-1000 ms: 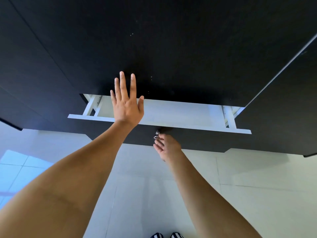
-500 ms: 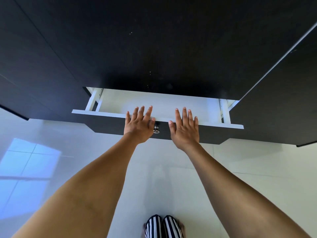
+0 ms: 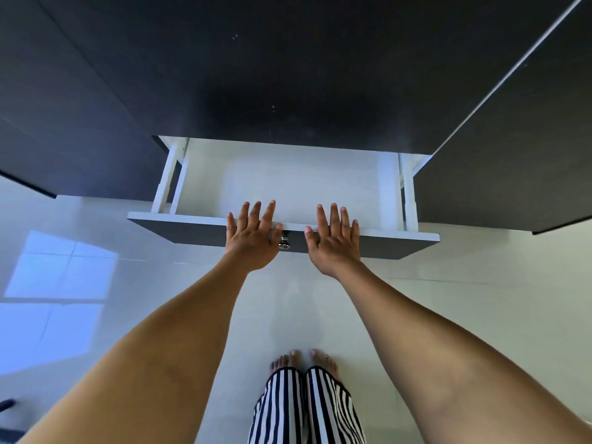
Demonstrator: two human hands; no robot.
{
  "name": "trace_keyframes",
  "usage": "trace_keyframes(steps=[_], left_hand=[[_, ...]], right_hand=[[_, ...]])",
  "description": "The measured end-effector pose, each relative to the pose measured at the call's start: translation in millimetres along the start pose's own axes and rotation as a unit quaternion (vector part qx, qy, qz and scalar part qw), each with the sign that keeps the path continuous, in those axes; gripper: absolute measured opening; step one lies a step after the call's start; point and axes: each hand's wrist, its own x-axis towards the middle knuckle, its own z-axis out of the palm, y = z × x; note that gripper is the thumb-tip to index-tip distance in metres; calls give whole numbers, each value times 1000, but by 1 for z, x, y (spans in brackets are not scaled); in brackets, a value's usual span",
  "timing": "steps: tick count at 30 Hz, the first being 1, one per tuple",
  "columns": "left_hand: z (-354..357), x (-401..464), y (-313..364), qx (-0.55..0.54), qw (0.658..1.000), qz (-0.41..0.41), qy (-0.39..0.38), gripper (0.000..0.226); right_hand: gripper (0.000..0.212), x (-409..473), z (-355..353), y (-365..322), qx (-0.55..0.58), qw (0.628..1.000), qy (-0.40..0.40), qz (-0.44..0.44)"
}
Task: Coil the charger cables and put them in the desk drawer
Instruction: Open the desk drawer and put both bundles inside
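Both hands, left hand [image 3: 253, 240] and right hand [image 3: 334, 240], lie flat and spread on the drawer [image 3: 205, 226] front either side of its small knob [image 3: 284, 242], gripping nothing; it looks light, rigid, easy-sliding.

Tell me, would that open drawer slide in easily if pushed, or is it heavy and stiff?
Probably easily: the drawer looks empty, so likely light. It hangs on white side rails, so it should glide straight rather than tip. Both flat hands, left hand and right hand, rest on its front edge, suggesting an even push suffices.
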Motion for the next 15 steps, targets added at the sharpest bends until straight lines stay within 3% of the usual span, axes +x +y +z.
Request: trace_keyframes(steps=[6,15], left_hand=[[-11,-9,0,8,999,-6,-45,58],[-94,-41,43,77,994,68,24,55]], right_hand=[[61,-13,-15,1,9,998,-62,-8],[60,-55,-98,2,4,999,39,21]])
